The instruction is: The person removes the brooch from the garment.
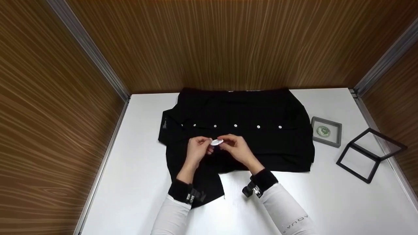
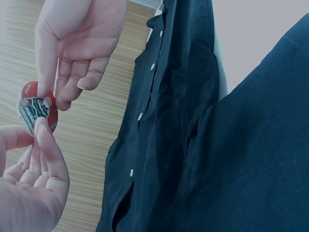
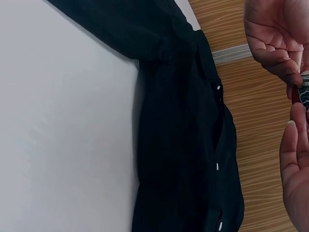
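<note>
Both hands meet over a black button-up shirt (image 1: 235,111) spread on the white table. Between them is a small round badge (image 1: 217,142), pale on the side facing the head view and printed red, green and white in the left wrist view. My left hand (image 1: 198,151) pinches its left edge between thumb and fingers. On the opposite edge, the thumb and fingers of my right hand (image 1: 237,150) grip it too. In the right wrist view, the badge (image 3: 303,92) is partly cut off at the frame's edge.
Right of the shirt lies a grey square frame (image 1: 339,134) with a green round badge (image 1: 323,131) inside. Beyond it, a black hinged frame (image 1: 356,176) with clear panes stands opened. Wood-grain panels (image 1: 228,42) wall the table at the back and sides.
</note>
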Available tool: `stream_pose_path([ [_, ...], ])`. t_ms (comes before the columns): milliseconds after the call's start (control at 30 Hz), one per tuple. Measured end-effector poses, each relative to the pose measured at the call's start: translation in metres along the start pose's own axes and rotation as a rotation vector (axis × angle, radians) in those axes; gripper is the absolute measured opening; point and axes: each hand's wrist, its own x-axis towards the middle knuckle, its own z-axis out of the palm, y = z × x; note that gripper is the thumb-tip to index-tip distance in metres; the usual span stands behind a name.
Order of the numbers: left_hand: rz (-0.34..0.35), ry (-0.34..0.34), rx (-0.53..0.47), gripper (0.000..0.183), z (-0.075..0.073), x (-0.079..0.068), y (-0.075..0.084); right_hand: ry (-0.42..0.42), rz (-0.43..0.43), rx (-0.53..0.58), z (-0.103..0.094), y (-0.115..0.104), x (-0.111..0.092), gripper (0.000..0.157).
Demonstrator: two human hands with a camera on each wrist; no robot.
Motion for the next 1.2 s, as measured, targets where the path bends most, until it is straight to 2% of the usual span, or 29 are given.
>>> stream_pose_path([
  [200,-0.056,-0.087,-0.054,0.044,0.001,-0.002,0.003,0.056,-0.008,-0.059,-0.005,-0.002,-0.002,0.019],
  [300,-0.076,-0.126,-0.060,0.048,0.002,-0.003,0.003,0.074,-0.006,-0.083,-0.007,-0.004,-0.003,0.017],
  [333,-0.082,-0.142,-0.051,0.049,0.002,-0.005,0.008,0.076,0.003,-0.079,-0.007,-0.004,-0.004,0.017],
  [467,-0.073,-0.186,0.000,0.050,0.003,-0.007,0.006,0.066,0.045,-0.056,-0.011,-0.004,-0.006,0.019],
  [600,-0.031,-0.194,0.080,0.050,0.003,-0.004,-0.003,0.066,0.070,-0.035,-0.016,-0.003,-0.009,0.022],
  [733,0.035,-0.181,0.236,0.048,-0.001,-0.004,-0.009,0.097,0.115,0.026,-0.024,0.007,-0.011,0.028],
  [933,0.156,-0.137,0.566,0.041,-0.012,-0.004,-0.018,0.176,0.179,0.102,-0.047,0.031,-0.016,0.032],
  [1033,0.197,-0.161,0.708,0.040,-0.018,-0.006,-0.022,0.207,0.194,0.088,-0.061,0.035,-0.022,0.032],
  [1200,0.200,-0.219,0.890,0.044,-0.025,-0.010,-0.029,0.253,0.213,0.061,-0.083,0.040,-0.035,0.030],
])
